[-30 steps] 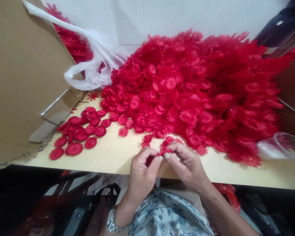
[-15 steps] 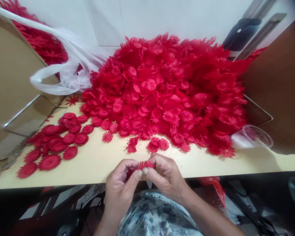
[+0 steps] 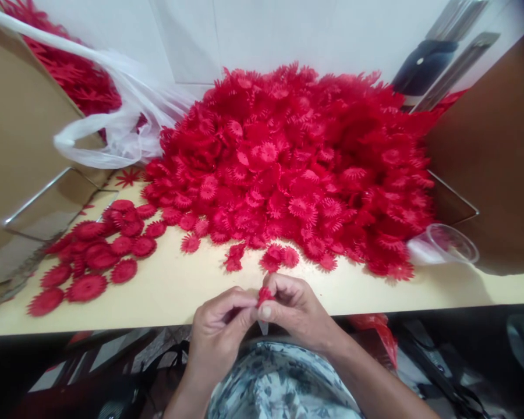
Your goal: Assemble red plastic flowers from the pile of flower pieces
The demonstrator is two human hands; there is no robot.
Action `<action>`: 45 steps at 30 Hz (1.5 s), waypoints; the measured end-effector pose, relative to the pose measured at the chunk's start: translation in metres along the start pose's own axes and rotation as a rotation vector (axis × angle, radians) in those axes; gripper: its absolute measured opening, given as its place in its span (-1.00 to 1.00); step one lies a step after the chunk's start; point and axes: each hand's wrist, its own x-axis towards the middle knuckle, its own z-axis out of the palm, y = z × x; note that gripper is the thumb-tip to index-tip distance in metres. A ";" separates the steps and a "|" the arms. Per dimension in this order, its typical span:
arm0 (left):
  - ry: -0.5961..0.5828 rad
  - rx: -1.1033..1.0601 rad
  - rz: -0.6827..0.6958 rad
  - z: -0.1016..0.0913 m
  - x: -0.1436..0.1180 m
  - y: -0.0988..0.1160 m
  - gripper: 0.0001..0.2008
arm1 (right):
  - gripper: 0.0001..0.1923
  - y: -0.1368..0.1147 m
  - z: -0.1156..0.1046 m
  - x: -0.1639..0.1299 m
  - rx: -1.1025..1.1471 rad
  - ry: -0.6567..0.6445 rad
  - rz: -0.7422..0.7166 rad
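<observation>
Head view: left hand (image 3: 220, 326) and right hand (image 3: 294, 308) pinch one small red flower piece (image 3: 264, 295) together; loosening either grip could drop it off the tabletop (image 3: 192, 288) edge beneath.

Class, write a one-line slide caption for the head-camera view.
Left hand and right hand pinch one red plastic flower piece at the table edge, before a big red heap.

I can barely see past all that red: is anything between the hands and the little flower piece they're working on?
Nothing visible. The left hand and right hand both pinch the small red piece directly between fingertips, at the table edge. The big pile lies farther back, apart from the hands.
</observation>
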 end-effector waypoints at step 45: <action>0.154 1.151 0.103 -0.026 0.041 0.002 -0.75 | -0.47 -0.026 -0.081 -0.009 -1.711 0.373 -0.418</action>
